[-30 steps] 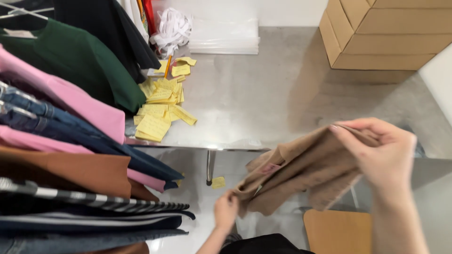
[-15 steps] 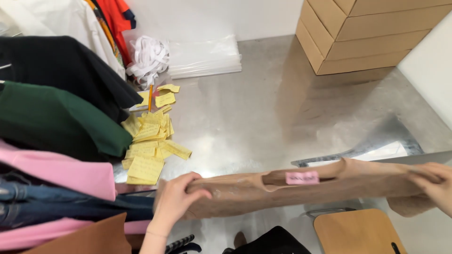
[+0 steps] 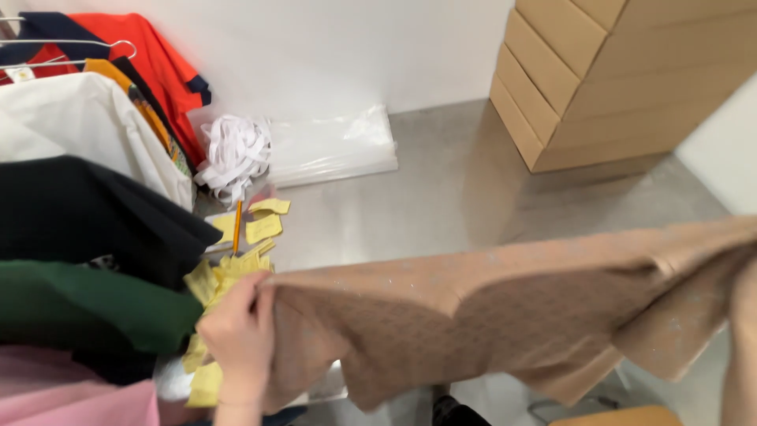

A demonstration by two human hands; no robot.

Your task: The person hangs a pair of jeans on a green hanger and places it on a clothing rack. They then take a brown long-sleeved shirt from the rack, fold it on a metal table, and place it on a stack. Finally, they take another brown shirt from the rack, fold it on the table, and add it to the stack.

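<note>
I am pinching one end of the tan cloth (image 3: 505, 315) in my left hand (image 3: 240, 335); my right hand (image 3: 745, 315), mostly out of frame, is apparently gripping the other end. The cloth's long axis is running left to right above the steel table (image 3: 441, 205), beside yellow paper slips (image 3: 260, 229).

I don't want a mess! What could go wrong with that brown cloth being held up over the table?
The tan garment hangs low, stretched between the left hand and the right hand. Its drooping edge might sweep the loose yellow paper slips or the pencil off the metal table. It may also snag on the hanging clothes beside the left hand.
</note>
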